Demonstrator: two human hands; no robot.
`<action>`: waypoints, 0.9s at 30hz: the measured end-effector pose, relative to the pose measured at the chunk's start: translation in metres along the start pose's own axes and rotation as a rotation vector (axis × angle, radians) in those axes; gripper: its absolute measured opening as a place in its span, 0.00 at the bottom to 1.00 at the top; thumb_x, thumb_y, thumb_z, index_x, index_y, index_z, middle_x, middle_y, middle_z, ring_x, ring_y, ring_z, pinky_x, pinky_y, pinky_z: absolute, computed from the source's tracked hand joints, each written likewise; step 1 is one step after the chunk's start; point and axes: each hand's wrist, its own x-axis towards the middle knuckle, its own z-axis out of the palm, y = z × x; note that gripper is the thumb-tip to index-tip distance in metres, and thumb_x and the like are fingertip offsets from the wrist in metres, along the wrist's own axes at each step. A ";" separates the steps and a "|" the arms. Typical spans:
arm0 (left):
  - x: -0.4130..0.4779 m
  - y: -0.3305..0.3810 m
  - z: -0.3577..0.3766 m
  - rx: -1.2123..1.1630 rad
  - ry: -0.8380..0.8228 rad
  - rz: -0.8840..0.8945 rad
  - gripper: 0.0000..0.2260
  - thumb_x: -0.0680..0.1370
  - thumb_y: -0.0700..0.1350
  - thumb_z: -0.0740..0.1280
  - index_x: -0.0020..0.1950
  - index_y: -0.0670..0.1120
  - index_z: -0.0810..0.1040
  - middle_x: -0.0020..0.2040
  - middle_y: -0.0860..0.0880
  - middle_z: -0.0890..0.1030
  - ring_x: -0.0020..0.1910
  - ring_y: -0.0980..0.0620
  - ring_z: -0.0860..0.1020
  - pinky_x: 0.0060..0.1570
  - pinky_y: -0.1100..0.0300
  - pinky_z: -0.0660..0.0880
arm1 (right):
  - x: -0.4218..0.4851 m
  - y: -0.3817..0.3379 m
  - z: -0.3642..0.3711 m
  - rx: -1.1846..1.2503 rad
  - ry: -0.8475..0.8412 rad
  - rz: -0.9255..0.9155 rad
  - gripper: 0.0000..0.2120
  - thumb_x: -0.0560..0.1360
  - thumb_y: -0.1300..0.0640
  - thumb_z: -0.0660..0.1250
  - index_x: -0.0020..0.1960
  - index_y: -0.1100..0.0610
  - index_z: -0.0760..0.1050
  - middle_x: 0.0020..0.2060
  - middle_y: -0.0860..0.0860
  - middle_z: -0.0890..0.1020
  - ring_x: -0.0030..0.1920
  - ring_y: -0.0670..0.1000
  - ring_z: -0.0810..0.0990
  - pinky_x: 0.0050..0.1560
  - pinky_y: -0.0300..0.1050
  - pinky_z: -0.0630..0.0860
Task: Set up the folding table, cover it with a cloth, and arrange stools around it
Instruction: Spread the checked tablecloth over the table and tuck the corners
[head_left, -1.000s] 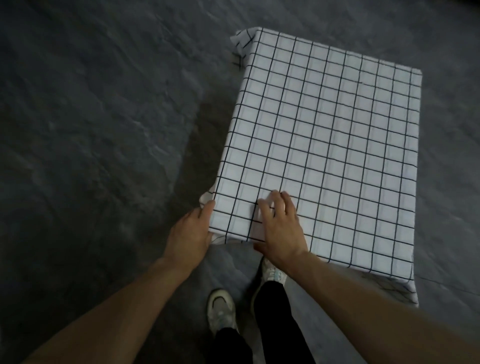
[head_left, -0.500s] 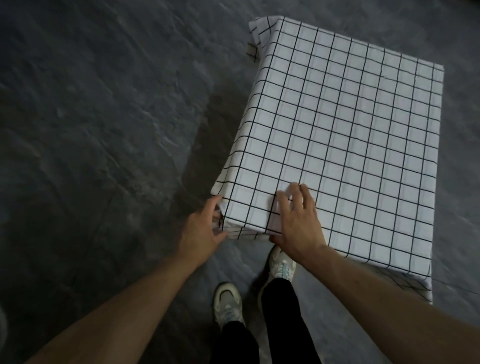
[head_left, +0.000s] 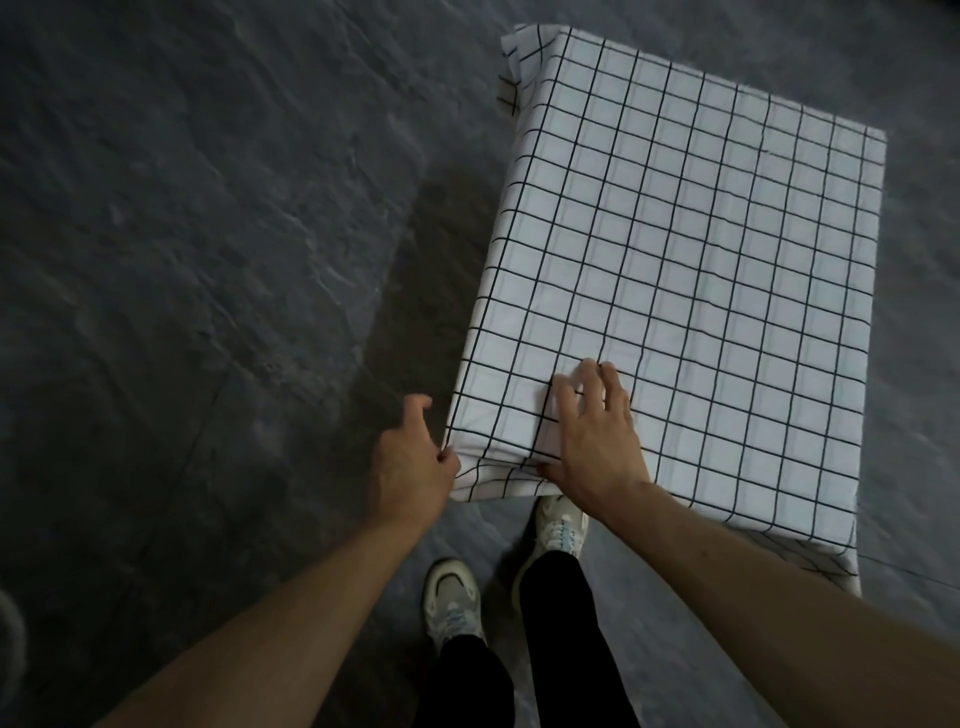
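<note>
**Operator:** Cloth status?

**Inspector:** Cloth (head_left: 691, 291) covers the worktop, which is hidden beneath it. The edges hang over the visible sides, with a fold at the near-left corner.

**Operator:** Hands?

**Inspector:** Apart. Right hand (head_left: 592, 431) lies flat, fingers spread, pressing the cloth beside that corner. Left hand (head_left: 413, 457) sits at the corner's hanging edge, fingers curled against it, thumb raised clear. A grip cannot be confirmed.

**Operator:** Step in hand?

**Inspector:** Judged: squaring the corner, which ends the covering step.

**Operator:** Next move?

**Inspector:** Probably release, verify even overhang, then bring stools. None is in view; floor (head_left: 208, 260) lies around the worktop.
</note>
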 end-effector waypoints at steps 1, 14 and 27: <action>0.000 0.001 0.000 0.035 -0.007 -0.022 0.27 0.69 0.43 0.73 0.64 0.52 0.66 0.41 0.46 0.82 0.44 0.44 0.81 0.47 0.48 0.78 | 0.000 0.000 -0.001 0.005 0.003 0.001 0.51 0.66 0.36 0.75 0.76 0.58 0.51 0.75 0.64 0.51 0.76 0.67 0.46 0.75 0.63 0.55; 0.010 0.008 -0.013 0.197 0.011 0.589 0.21 0.65 0.33 0.76 0.57 0.43 0.78 0.57 0.47 0.74 0.55 0.47 0.74 0.50 0.51 0.78 | 0.000 0.001 0.000 0.049 0.002 0.003 0.54 0.63 0.37 0.78 0.75 0.58 0.52 0.75 0.64 0.52 0.76 0.68 0.47 0.74 0.64 0.56; 0.012 0.023 -0.011 0.280 -0.116 0.337 0.25 0.71 0.36 0.71 0.67 0.47 0.70 0.60 0.44 0.73 0.52 0.38 0.78 0.52 0.45 0.76 | 0.000 0.002 0.004 0.080 0.018 -0.007 0.53 0.63 0.38 0.77 0.74 0.57 0.52 0.75 0.63 0.51 0.76 0.68 0.46 0.74 0.64 0.56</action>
